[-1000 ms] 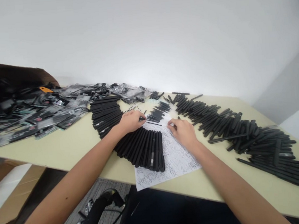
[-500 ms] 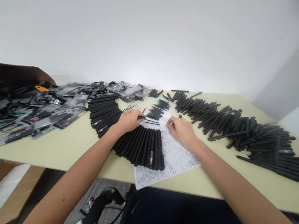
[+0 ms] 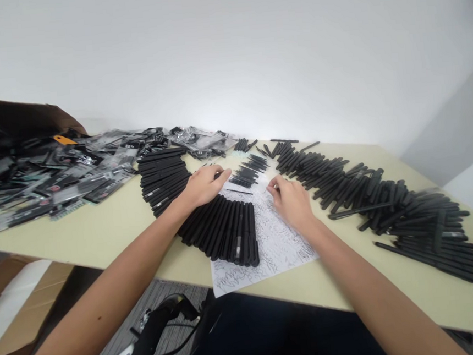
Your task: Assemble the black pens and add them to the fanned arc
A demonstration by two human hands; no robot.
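Behind the surface (image 3: pixel 96 234) there is a plain white wall (image 3: pixel 250 49), which fills all the upper part of the view. The light on it is soft and is brightest behind the middle of the surface; toward the upper corners it becomes more grey. At the right side, a grey shade (image 3: pixel 455 119) with a slanting edge lies above a paler area. The surface is pale yellow and it stands close to this wall. Below, at the left, the floor (image 3: pixel 158 295) is grey with fine stripes. A brown cardboard box (image 3: pixel 33 317) is there, and near it a black object (image 3: pixel 143 340) with a cable, partly hidden.
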